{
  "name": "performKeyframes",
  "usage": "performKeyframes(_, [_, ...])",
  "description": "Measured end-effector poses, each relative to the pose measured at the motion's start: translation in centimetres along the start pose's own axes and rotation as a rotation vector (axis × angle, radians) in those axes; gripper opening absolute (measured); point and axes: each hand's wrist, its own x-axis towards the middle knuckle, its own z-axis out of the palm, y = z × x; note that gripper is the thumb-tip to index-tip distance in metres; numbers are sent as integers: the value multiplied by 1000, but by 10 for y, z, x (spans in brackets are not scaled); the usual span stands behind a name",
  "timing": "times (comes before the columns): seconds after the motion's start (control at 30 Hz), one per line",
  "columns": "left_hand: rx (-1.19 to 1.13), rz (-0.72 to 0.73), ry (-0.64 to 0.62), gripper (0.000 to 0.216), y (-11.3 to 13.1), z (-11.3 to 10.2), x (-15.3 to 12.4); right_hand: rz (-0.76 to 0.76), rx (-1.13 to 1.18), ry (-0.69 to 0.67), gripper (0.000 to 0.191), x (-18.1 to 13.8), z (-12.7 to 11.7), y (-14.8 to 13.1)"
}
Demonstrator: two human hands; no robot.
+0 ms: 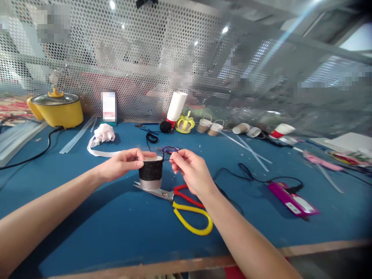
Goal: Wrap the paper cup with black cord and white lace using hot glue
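Observation:
A small paper cup (150,184) has its upper part wrapped in black cord, and a pale band shows below. My left hand (130,162) grips the cup by its rim, thumb on the near side and fingers over the top. Just right of the cup, my right hand (188,166) pinches the loose black cord (167,159) that runs from the rim. Scissors (193,228) with one red and one yellow handle lie on the table, their blades near the cup's base. Behind the cup lies a loose loop of black cord (152,138).
A yellow electric pot (65,112) and a white ribbon bundle (104,133) are at left. A black yarn ball (165,127), stacked white cups (177,106), a yellow crown-shaped piece (185,124) and small baskets (215,128) line the mesh screen. A purple box (293,201) with a cord lies right.

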Motion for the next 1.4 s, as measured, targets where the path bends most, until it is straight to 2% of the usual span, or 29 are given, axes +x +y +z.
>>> performKeyframes(0.23, [-52, -26, -32, 14, 2, 2, -1, 55, 15, -2, 31, 3, 1, 5])
performKeyframes(0.7, [-126, 6, -108, 9, 2, -2, -4, 175, 228, -35, 31, 4, 2, 10])
performKeyframes(0.9, [-157, 18, -170, 6, 3, -1, -5, 133, 247, -93, 21, 1, 5, 11])
performKeyframes(1.07, [-195, 39, -210, 7, 5, 4, -5, 123, 300, -148, 21, -2, 9, 11])
performKeyframes(1.4, [-241, -12, -160, 13, -3, -1, -3, 66, 342, -224, 18, -3, 13, 14])
